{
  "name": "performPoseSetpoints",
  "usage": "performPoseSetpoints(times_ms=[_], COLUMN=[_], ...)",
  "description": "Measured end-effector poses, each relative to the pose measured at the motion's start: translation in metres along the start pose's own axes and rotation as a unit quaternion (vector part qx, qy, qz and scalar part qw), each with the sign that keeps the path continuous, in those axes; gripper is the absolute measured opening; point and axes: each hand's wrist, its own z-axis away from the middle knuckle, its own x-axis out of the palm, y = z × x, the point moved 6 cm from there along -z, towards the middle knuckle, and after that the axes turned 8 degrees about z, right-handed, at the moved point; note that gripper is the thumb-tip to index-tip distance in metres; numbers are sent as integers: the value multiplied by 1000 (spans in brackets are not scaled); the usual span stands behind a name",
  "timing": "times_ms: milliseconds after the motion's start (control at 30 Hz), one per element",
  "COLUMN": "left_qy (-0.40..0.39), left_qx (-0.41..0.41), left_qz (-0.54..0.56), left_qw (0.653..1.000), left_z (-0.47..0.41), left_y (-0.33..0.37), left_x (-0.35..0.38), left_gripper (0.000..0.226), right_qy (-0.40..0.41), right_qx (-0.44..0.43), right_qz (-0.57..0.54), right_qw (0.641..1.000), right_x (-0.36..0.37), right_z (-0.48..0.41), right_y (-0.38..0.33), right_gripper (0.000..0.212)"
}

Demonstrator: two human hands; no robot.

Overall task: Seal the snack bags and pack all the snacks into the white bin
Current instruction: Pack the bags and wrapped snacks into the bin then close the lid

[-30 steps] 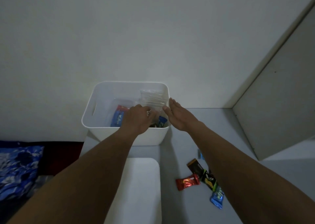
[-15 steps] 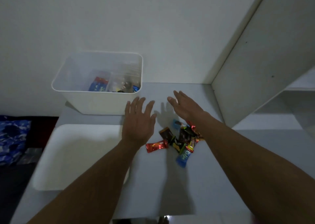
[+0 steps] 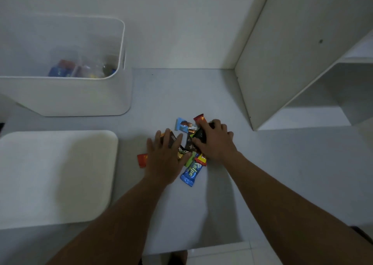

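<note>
Worktop (image 3: 181,95): carries everything.
White bin (image 3: 84,97): ten o'clock, bagged snacks inside.
Lid (image 3: 56,174): eight o'clock, set aside, leaving bin open.
Right hand (image 3: 217,143): curled around dark wrappers.
Left hand (image 3: 164,159): flat, fingers spread, corralling pile.
Loose snacks (image 3: 190,172): centre, unpacked.

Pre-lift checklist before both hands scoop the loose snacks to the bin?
1. White bin opening unobstructed: ok.
2. Left hand on the pile: ok, laid flat and open over it.
3. Right hand grip: ok, fingers curled on dark wrappers.
4. Whole pile gathered: not ok; blue bar, red wrapper, light-blue wrapper lie outside both hands.
5. Bags in bin sealed: cannot tell.
</note>
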Motion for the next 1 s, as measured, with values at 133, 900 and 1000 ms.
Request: performPoseSetpoints(times_ms=[133,900,1000], left_qy=[110,245,287], left_qx=[21,-4,-36], left_qz=[23,176,198], left_qw=[993,954,937], left_z=[-3,-37,-39], left_y=[-7,-51,-91], left_x=[-12,-227,-277], left_gripper=[50,44,42], right_qy=[56,144,166], right_qx=[-36,-93,-114], right_qz=[13,-73,-94], right_qw=[998,983,975], right_x=[-2,-180,-215], right_z=[-8,-34,-48], right_y=[-7,-105,-154], right_gripper=[62,26,23])
